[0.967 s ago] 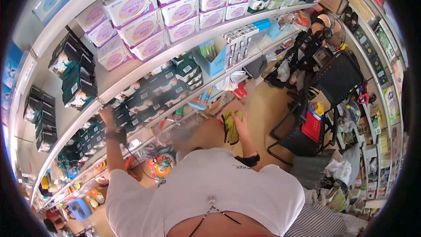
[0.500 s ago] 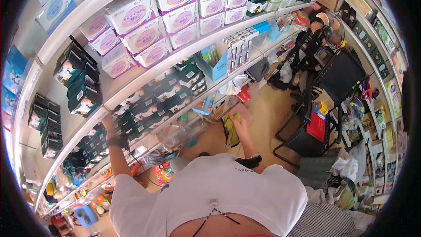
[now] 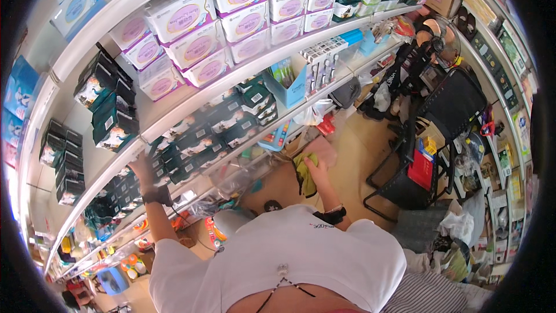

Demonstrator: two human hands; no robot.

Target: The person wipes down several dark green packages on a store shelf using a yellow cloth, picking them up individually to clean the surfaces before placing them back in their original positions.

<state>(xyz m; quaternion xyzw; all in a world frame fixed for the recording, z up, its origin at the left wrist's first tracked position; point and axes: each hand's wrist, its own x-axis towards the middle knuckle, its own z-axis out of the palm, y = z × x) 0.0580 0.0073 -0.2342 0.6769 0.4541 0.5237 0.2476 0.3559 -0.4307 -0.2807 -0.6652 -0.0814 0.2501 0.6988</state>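
Note:
My right hand (image 3: 318, 175) is closed on a yellow-green cloth (image 3: 305, 178) in front of my chest, and a dark edge shows along one side of the cloth. Just beyond the fingers is a flat pale pink piece (image 3: 322, 150); whether it touches the hand I cannot tell. My left hand (image 3: 142, 169) is raised to the white front edge of the shelf (image 3: 152, 131), beside rows of dark green packs (image 3: 194, 144). Its fingers are blurred and partly hidden there, so their grip does not show. A dark band circles each wrist.
White and purple packs (image 3: 197, 46) fill the upper shelf. A blue box (image 3: 288, 84) and hanging toothbrushes (image 3: 323, 75) stand farther along. To the right are a black chair (image 3: 452, 98) with a red item (image 3: 421, 169) on it, a fan (image 3: 443, 40) and another stocked shelf.
The view has shifted slightly, so the shelves sit a little farther right and lower. My left hand stays by the shelf edge. The cloth remains in my right hand.

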